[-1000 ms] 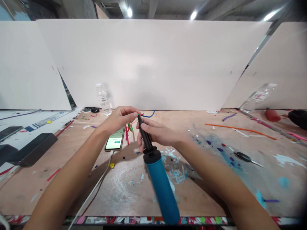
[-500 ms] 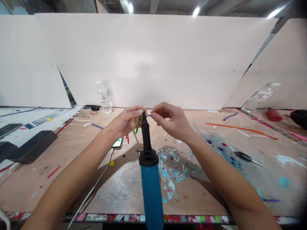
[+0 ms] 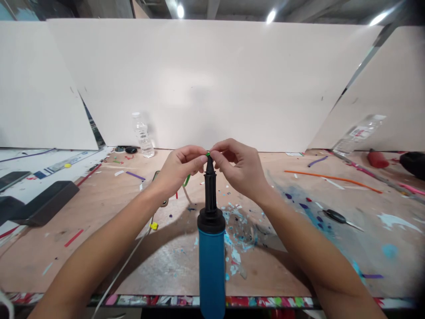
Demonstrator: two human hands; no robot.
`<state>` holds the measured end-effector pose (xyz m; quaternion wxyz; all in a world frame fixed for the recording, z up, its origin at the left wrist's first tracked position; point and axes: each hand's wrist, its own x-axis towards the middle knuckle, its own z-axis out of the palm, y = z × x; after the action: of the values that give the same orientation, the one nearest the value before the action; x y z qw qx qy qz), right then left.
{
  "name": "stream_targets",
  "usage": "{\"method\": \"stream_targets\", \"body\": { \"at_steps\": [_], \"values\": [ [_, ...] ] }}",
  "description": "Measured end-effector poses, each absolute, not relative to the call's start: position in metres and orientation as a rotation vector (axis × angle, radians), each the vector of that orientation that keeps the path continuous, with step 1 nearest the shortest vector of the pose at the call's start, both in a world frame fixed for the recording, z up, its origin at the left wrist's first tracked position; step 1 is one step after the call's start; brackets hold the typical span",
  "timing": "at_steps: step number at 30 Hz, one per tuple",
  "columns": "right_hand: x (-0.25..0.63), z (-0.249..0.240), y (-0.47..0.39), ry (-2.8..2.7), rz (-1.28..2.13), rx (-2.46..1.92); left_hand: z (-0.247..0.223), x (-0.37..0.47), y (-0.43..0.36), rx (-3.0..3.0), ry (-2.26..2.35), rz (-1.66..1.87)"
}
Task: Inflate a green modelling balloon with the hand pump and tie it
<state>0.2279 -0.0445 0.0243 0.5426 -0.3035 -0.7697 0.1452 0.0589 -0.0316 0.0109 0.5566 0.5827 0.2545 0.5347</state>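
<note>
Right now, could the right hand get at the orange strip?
Probably yes: nothing seems to block the right hand from the orange strip, though its grip is occupied at the pump tip.

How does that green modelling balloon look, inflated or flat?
Flat: the green modelling balloon shows as a narrow strip just below the left hand.

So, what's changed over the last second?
Right hand let go of the black nozzle and moved up to pinch at the green piece on its tip. The blue pump swung from tilted to upright, its lower end going left. Left hand stayed at the tip; orange strip and black-handled tool unmoved.
</note>
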Motion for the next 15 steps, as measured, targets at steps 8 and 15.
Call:
{"method": "stream_targets", "body": {
  "at_steps": [8, 15],
  "values": [
    [0.229, 0.005, -0.019, -1.967, 0.882, -1.027, -0.008, 0.044, 0.0, 1.8, 1.136, 1.523],
    [0.264, -0.03, 0.033, -2.36, 1.187, -1.574, -0.022, 0.03, 0.019, 1.992, 1.219, 1.213]
  ]
}}
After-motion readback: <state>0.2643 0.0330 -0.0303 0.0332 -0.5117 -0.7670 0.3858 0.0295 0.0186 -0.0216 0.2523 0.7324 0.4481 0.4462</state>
